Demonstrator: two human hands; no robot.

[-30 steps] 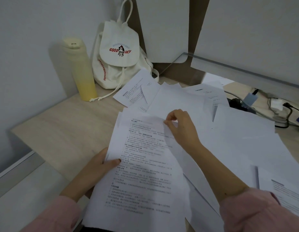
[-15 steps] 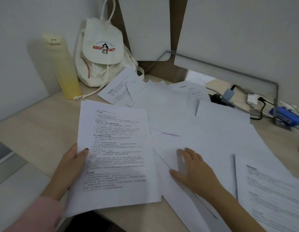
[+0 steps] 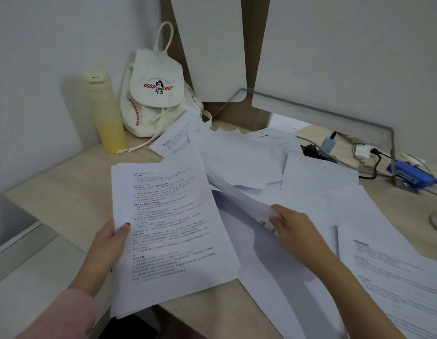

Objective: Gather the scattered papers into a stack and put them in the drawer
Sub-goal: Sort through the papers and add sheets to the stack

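Note:
My left hand (image 3: 107,250) grips the left edge of a thin stack of printed pages (image 3: 171,231), held above the desk's near left corner. My right hand (image 3: 292,228) pinches the near edge of a single sheet (image 3: 239,199) and lifts it off the pile, so it stands curled and on edge. Several loose white papers (image 3: 242,157) lie overlapping across the middle and right of the wooden desk (image 3: 58,189). One printed page (image 3: 398,272) lies at the near right. No drawer is in view.
A yellow bottle (image 3: 106,113) and a white drawstring bag (image 3: 156,94) stand at the back left against the wall. Cables, plugs and a blue stapler (image 3: 412,176) sit at the back right under a metal frame. White boards lean on the back wall.
My right hand went from lying flat on the papers to pinching one sheet and raising it. The stack in my left hand stayed put; the view shifted slightly.

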